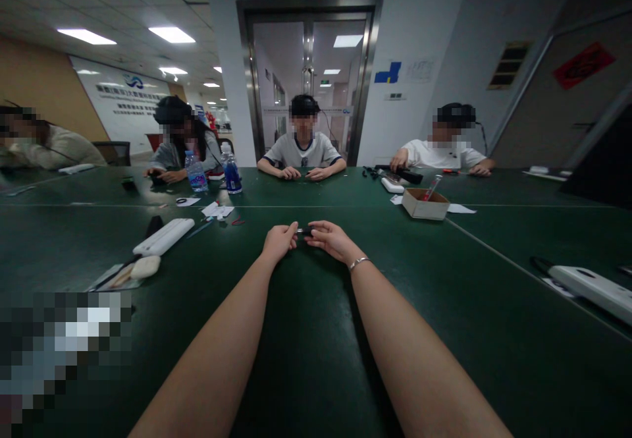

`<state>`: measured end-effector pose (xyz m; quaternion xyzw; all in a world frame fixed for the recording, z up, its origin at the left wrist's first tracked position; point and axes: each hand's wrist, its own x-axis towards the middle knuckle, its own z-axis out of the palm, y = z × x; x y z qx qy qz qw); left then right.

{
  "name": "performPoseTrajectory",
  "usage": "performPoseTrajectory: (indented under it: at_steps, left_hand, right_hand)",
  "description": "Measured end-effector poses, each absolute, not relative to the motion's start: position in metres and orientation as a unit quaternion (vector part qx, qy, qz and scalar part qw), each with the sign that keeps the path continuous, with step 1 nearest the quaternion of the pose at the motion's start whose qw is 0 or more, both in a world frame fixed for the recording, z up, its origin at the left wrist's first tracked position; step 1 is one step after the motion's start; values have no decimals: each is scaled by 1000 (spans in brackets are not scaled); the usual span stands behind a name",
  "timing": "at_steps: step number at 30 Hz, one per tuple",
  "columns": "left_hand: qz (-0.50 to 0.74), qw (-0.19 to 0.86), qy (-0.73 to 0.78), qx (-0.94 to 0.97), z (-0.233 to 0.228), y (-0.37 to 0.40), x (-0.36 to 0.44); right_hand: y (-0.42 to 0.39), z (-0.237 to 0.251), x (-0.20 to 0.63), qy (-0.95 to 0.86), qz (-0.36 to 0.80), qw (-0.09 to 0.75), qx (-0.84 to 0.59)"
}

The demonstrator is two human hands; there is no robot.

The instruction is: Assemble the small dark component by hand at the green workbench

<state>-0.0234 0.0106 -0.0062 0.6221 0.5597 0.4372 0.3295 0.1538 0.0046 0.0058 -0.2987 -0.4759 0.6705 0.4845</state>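
**A:** so what are the hands up to?

**B:** both arms stretched out over the green table (316, 359). Left hand (279, 241) and right hand (330, 238) meet at 12 o'clock, each pinching 1 end of a small dark part (305, 231) — too tiny to tell what it is. Bracelet (359, 263) on the right wrist.

**A:** anything nearby?

**B:** white power strip (164, 236) at about 10 o'clock, well apart from the hands. Cardboard box (424, 203) at 1 o'clock, another strip (590, 286) at 3. 2 bottles (196, 172) further back at 11 — 4 other people sit around the far side.
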Motion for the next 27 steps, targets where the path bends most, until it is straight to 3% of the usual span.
performPoseTrajectory:
  at_steps: [27]
  left_hand:
    - [443, 345, 549, 620, -5, 10, -24]
  right_hand:
    - [4, 7, 154, -471, 672, 483, -303]
